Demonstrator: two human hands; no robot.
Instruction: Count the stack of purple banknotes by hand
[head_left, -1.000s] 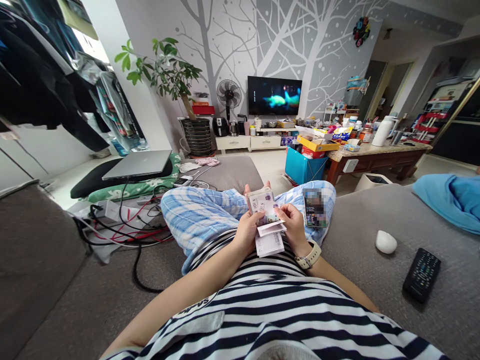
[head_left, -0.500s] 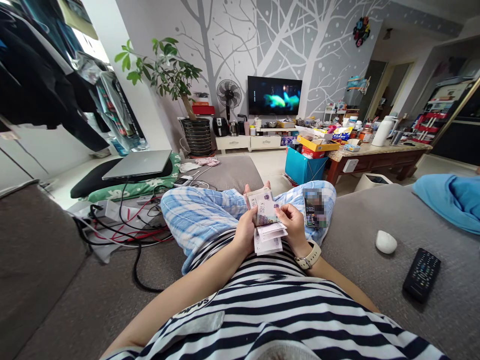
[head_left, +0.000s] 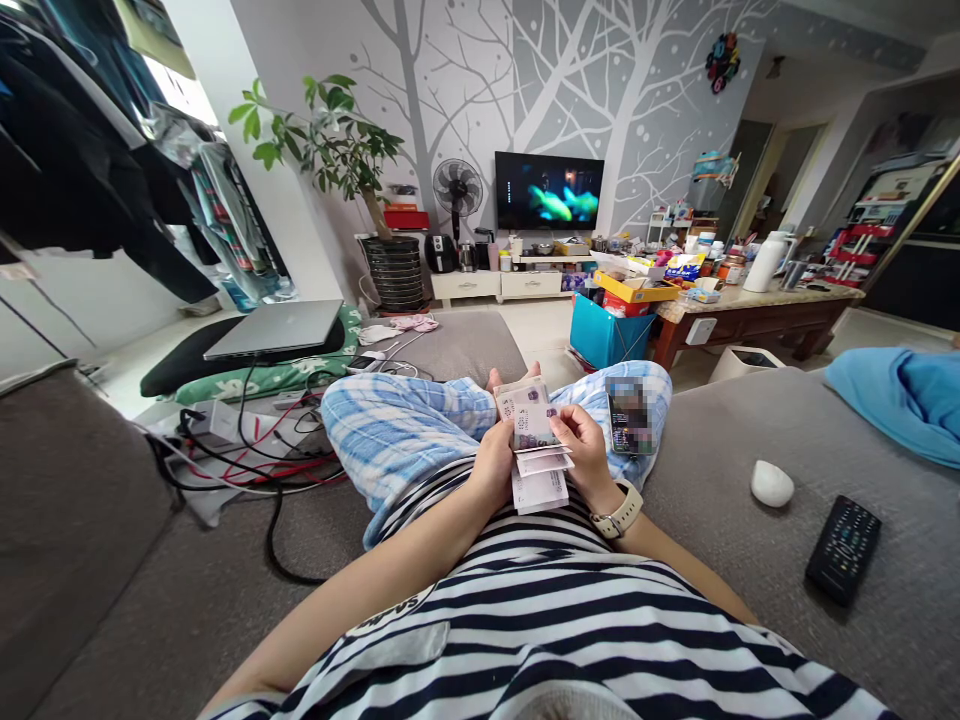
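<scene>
A bundle of pale purplish banknotes [head_left: 534,425] is held over my lap, between both hands. My left hand [head_left: 493,462] is closed around the bundle's left side, thumb on top. On the right, my right hand [head_left: 586,452] pinches the edge of an upper note between thumb and fingers; a pale watch is on that wrist. Several notes fan out and hang below the hands, their lower ends against the striped shirt [head_left: 540,590]. How many notes there are cannot be told. A phone [head_left: 631,418], its screen partly pixelated, lies on the right knee of the checked trousers [head_left: 405,425].
On the grey sofa at right are a white mouse [head_left: 772,484], a black remote control [head_left: 844,550] and a blue cloth [head_left: 900,400]. Tangled cables [head_left: 247,450] and a closed laptop [head_left: 276,330] lie at left. A cluttered table [head_left: 757,300] and a blue bin [head_left: 609,332] stand ahead.
The upper note under my right fingers has shifted slightly, showing more of the notes behind it. The hanging notes have moved a little right and down. Both hands keep their hold; the television picture differs.
</scene>
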